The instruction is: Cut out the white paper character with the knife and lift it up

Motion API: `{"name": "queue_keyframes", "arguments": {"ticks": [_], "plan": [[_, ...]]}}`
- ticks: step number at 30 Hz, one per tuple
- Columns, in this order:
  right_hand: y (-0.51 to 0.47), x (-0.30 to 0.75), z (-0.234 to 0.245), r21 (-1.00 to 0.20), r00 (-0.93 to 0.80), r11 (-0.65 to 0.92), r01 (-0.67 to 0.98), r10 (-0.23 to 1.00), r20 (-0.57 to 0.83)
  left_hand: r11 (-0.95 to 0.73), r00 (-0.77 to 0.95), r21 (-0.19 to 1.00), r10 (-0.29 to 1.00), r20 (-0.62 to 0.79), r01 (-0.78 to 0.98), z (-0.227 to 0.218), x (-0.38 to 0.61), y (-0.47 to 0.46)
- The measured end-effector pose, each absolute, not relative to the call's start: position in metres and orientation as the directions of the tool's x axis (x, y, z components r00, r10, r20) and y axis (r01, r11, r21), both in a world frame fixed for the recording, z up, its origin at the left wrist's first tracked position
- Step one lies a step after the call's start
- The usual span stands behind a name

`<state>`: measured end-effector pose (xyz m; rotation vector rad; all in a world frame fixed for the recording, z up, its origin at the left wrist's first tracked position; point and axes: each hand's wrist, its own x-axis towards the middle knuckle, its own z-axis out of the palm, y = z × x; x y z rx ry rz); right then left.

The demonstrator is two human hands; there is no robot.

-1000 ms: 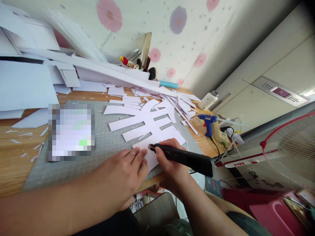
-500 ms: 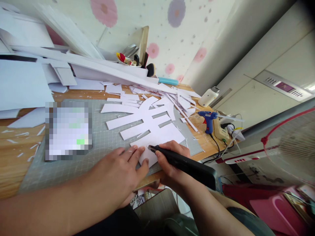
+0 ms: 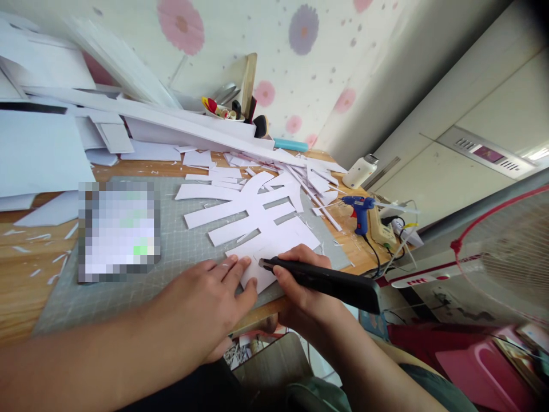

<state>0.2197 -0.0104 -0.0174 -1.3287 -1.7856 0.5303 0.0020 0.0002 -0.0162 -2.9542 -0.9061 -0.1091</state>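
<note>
A white cut-out shape (image 3: 257,220) of foam board lies on the grey cutting mat (image 3: 189,246). My left hand (image 3: 206,312) lies flat with fingers stretched out, pressing the near end of the cut-out onto the mat. My right hand (image 3: 300,294) is closed round a black cutter (image 3: 326,283), whose tip rests on the white board just right of my left fingertips.
White offcuts and sheets (image 3: 141,123) pile up at the back and left of the wooden table (image 3: 26,274). A blue glue gun (image 3: 359,207), a power strip and a white bottle (image 3: 358,171) sit at the right end. A red fan (image 3: 506,252) stands at the right.
Both hands stay in place on the cut-out. The cutter's tip has shifted very slightly along the board; the view has tilted a little.
</note>
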Motion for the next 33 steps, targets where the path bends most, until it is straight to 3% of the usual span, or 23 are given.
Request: {"name": "queue_keyframes", "arguments": {"ticks": [8, 13, 18, 23, 30, 33], "plan": [[-0.013, 0.22, -0.018, -0.742, -0.068, 0.329, 0.584, 0.931, 0.36, -0.824, 0.821, -0.026, 0.561, 0.106, 0.566, -0.018, 0.001, -0.001], [-0.01, 0.222, -0.027, -0.869, 0.015, 0.299, 0.394, 0.943, 0.332, -0.852, 0.851, -0.063, 0.509, 0.129, 0.519, -0.015, 0.0, 0.0], [-0.01, 0.222, -0.031, -0.901, 0.085, 0.267, 0.343, 0.946, 0.312, -0.853, 0.854, -0.081, 0.502, 0.14, 0.515, -0.013, -0.001, -0.002], [-0.002, 0.225, -0.021, -0.938, 0.348, 0.338, 0.075, 0.873, 0.343, -0.851, 0.851, -0.083, 0.504, 0.148, 0.518, -0.011, -0.002, -0.002], [0.011, 0.231, -0.013, -0.981, 0.039, 0.063, -0.181, 0.998, 0.057, -0.851, 0.844, -0.074, 0.499, 0.195, 0.52, -0.015, -0.001, -0.001], [0.012, 0.228, -0.017, -0.961, 0.09, 0.065, -0.268, 0.995, 0.042, -0.858, 0.855, -0.086, 0.486, 0.182, 0.506, -0.013, -0.001, -0.001]]}}
